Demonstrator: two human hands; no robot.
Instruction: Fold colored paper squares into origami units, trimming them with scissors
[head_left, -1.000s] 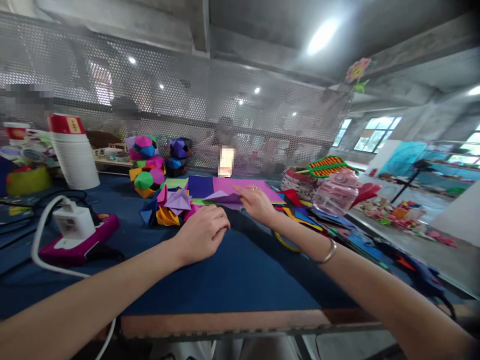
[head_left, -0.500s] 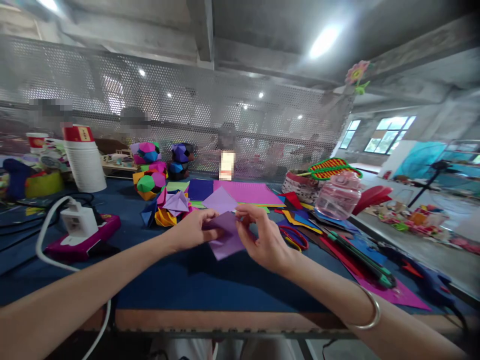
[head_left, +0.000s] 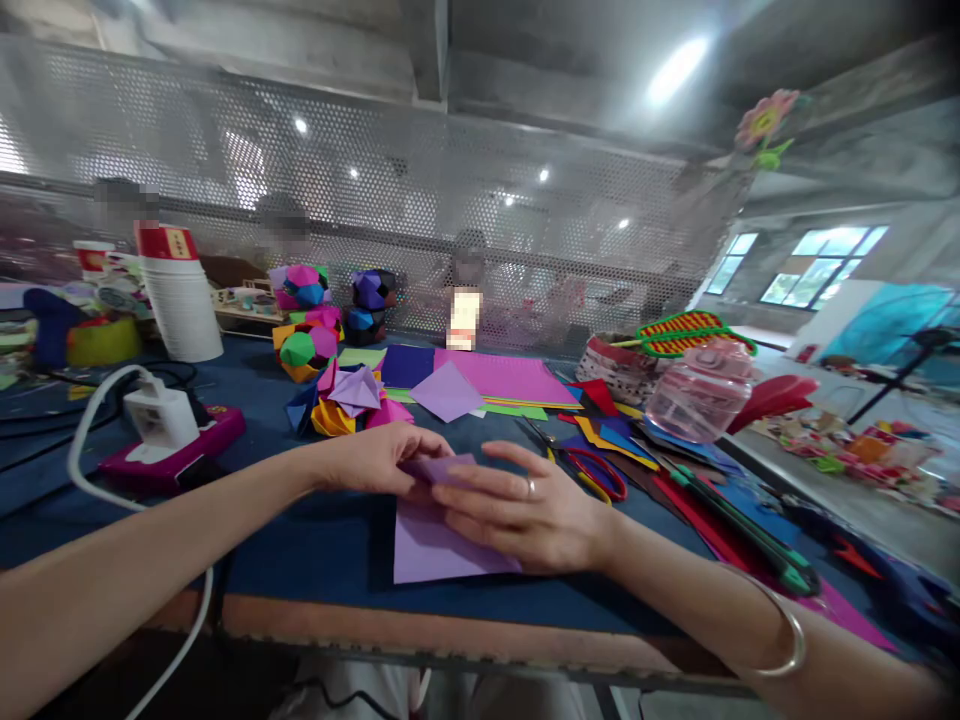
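Left side: stack of white paper cups (head_left: 180,312), top one red. Nearer the front edge, magenta power strip (head_left: 229,437) with white plug adapter (head_left: 160,418) seated in it; white cable (head_left: 84,425) loops from adapter over table edge. Right side: woven basket (head_left: 619,372) beside clear pink bottle (head_left: 691,402). Behind table: perforated screen (head_left: 360,150). Upper right: pink-petalled flower (head_left: 766,118), lit ceiling lamp (head_left: 677,70).

No lettering, brand or number can be read for certain. A tall stack of white paper cups (head_left: 182,310), topped by a red band, bears a gold upright panel (head_left: 178,243) with dark characters too small to make out; the separate red-and-white paper cup (head_left: 94,258) behind it and the magenta plastic power strip (head_left: 225,437) carry pale or yellow marks, equally illegible.
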